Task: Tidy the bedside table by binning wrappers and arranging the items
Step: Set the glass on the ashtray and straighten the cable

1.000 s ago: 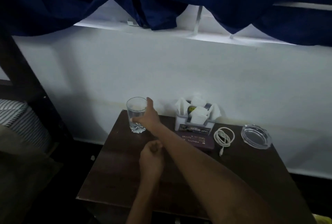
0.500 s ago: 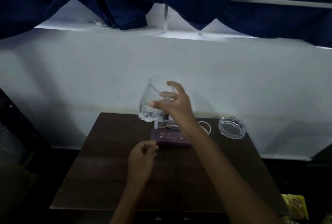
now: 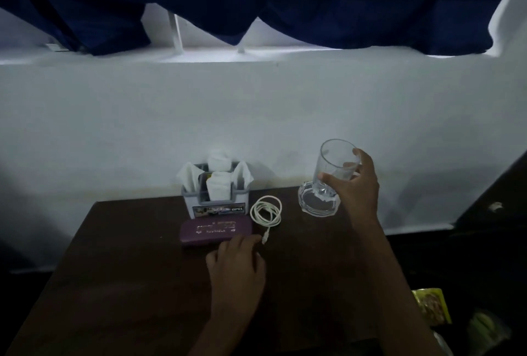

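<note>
Noted nearest, off the right edge of the dark wooden table [image 3: 114, 270]: a yellow wrapper [image 3: 431, 310] lying low in shadow, contents not legible. On the tabletop, left hand [image 3: 236, 261] resting palm down, fingers relaxed and gripping nothing, fingertips [image 3: 245, 241] at the near edge of a purple case [image 3: 215, 231]. Case closed and flat, long axis running left to right, roughly parallel with the table's far edge; gold lettering on the lid too faint to read. Just right of the case, a white cable [image 3: 266, 211] coiled in a loop, loose plug end trailing toward the near side and ending just beside the left fingertips. Behind the case and touching or nearly touching it, a grey napkin holder [image 3: 215, 200], upright against the wall, white napkins standing in its compartments, front label reading OPEL. Further right, a clear glass ashtray [image 3: 310, 207] near the table's far right corner; nothing made out in it. Above it, right hand [image 3: 356, 187] wrapped around an empty drinking glass [image 3: 335, 166], thumb on the near side, fingers round the far side. Glass near upright, mouth up, rim leaning slightly right, base over the ashtray; contact between base and ashtray cannot be told. Beyond, a white wall [image 3: 256, 116], a lit sill and dark blue curtains [image 3: 342, 7].
</note>
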`<state>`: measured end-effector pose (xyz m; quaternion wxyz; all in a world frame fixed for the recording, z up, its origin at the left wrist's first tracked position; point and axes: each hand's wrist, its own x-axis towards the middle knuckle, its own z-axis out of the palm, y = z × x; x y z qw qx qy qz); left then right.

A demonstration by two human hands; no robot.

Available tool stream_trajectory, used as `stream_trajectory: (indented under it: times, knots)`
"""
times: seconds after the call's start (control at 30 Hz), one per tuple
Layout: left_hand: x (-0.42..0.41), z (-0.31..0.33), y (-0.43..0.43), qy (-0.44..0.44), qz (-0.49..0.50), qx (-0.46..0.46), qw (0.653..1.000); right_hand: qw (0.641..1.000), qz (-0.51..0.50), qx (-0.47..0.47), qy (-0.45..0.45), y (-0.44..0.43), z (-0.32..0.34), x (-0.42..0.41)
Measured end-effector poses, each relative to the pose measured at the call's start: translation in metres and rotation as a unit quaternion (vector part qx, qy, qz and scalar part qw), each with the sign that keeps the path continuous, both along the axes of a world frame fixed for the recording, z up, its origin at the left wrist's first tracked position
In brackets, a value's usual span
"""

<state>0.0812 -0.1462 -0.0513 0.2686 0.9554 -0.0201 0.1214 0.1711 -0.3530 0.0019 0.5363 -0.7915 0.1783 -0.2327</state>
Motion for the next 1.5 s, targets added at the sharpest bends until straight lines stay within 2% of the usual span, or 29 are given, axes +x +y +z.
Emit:
stream_trajectory:
  times: [0.1, 0.23, 0.57, 0.73, 0.87, 1.1, 1.2, 1.27, 1.4, 1.5]
  knots:
    - [0.011, -0.008, -0.019, -0.047, -0.029, 0.060, 0.997, 1.000, -0.002, -0.017, 0.016, -0.011, -0.014, 0.009]
    - [0.031, -0.017, -0.034, -0.069, -0.039, 0.124, 0.989, 0.999, 0.008, -0.015, 0.038, -0.010, -0.027, 0.023]
    - [0.070, -0.035, -0.038, -0.018, -0.052, 0.220, 0.974, 0.997, 0.029, -0.051, 0.056, -0.005, -0.040, 0.026]
    - [0.072, -0.030, -0.033, -0.022, -0.085, 0.258, 0.962, 0.997, 0.027, -0.040, 0.068, -0.006, -0.046, 0.029]
    - [0.068, -0.017, -0.032, 0.044, -0.109, 0.269, 0.956, 0.997, 0.030, -0.022, 0.074, -0.005, -0.047, 0.029]
    - [0.063, -0.011, -0.027, 0.015, -0.136, 0.243, 0.960, 0.986, 0.083, -0.019, 0.142, -0.018, -0.049, 0.032]
    - [0.060, -0.018, -0.024, -0.034, -0.142, 0.255, 0.956, 0.990, 0.019, 0.023, 0.137, -0.028, -0.056, 0.033]
    - [0.059, -0.020, -0.021, -0.060, -0.148, 0.244, 0.957, 0.988, -0.030, 0.012, 0.150, -0.032, -0.062, 0.031]
    - [0.059, -0.021, -0.020, -0.065, -0.153, 0.208, 0.964, 0.979, -0.042, 0.001, 0.199, -0.033, -0.079, 0.030]
    - [0.058, -0.009, -0.018, -0.072, -0.155, 0.162, 0.972, 0.978, -0.069, -0.027, 0.194, -0.028, -0.080, 0.027]
